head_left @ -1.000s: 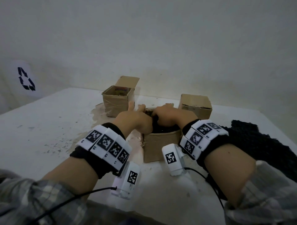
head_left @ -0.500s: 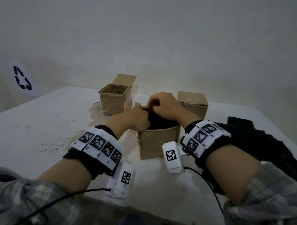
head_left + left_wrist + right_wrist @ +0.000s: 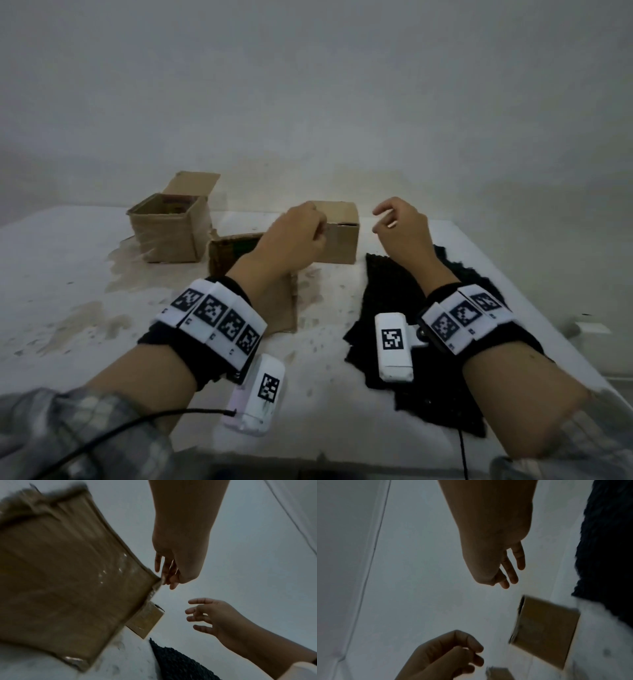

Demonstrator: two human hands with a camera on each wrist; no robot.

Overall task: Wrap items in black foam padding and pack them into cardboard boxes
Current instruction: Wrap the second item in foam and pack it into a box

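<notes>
A small open cardboard box [image 3: 224, 255] stands mid-table with dark foam padding [image 3: 247, 244] showing inside it; my left forearm hides most of it. My left hand [image 3: 315, 226] hovers above its far right corner with loosely curled fingers and holds nothing; in the left wrist view the left hand [image 3: 169, 577] hangs beside the box [image 3: 68, 574]. My right hand [image 3: 383, 219] is raised to the right, relaxed and empty, over the far end of a black foam sheet [image 3: 387, 284]. From the right wrist view the right hand [image 3: 510, 573] hangs clear of everything.
An open cardboard box [image 3: 168, 226] with its flap up stands at the back left. A closed cardboard box [image 3: 342, 240] sits behind my left hand. The white table [image 3: 68, 274] is stained on the left and meets a pale wall behind. More black foam lies under my right forearm.
Both hands have come up out of the middle box. The right hand has swung away to the right, over the foam sheet. The foam bundle stays in the box.
</notes>
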